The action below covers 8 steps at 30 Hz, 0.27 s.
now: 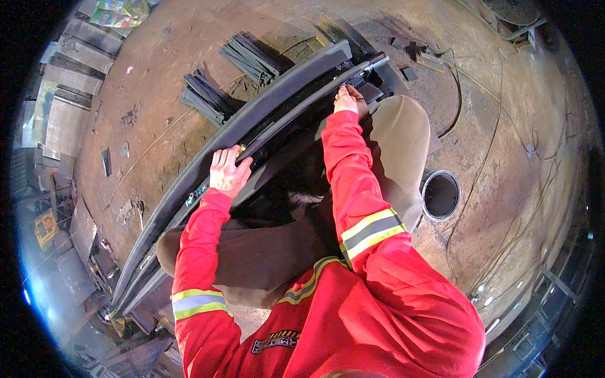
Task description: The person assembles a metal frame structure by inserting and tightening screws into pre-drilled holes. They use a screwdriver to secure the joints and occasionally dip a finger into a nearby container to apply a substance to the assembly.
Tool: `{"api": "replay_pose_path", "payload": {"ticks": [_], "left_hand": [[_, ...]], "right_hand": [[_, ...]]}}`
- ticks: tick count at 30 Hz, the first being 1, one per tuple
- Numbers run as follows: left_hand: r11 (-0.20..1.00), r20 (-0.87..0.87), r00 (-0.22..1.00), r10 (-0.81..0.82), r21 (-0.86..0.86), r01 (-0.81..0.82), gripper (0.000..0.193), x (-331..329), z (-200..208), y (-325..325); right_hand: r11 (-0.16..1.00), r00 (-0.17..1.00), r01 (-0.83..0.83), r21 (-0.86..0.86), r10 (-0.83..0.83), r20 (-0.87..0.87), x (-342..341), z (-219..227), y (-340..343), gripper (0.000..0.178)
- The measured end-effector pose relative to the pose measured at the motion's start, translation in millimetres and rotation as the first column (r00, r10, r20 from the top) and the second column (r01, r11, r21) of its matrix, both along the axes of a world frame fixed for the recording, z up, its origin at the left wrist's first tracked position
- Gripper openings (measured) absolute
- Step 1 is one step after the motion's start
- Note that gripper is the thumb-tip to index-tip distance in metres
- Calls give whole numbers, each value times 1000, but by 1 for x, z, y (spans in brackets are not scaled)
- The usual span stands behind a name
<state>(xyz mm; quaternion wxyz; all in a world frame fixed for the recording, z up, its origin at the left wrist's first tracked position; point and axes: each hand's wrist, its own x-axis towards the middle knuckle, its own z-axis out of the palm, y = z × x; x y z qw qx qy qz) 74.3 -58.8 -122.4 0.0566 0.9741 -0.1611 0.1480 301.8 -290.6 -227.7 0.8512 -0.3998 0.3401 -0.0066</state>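
Left hand (228, 171) rests, fingers spread, on the long curved dark steel beam (252, 126) lying across the rusty floor plate (504, 157). Right hand (348, 101) pinches the beam's far end; grip closure cannot be told.

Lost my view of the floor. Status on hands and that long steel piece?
Left hand flat on long dark steel beam, mid-length. Right hand on its far end. Stacked strips beyond, apart.

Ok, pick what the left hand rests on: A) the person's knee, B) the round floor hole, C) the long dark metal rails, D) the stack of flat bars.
C: the left hand lies on the long dark rails, far from the round hole and the stacked bars.
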Motion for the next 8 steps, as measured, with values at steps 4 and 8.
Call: {"api": "replay_pose_path", "payload": {"ticks": [4,8], "left_hand": [[1000,8,1000,-10,-2,10,26,3,-1,-1],[1000,-17,1000,0,7,0,27,0,-2,2]], "right_hand": [[999,998,-37,-40,39,41,2,-4,-4,10],[990,999,-29,-135,25,-31,-1,1,2,10]]}}
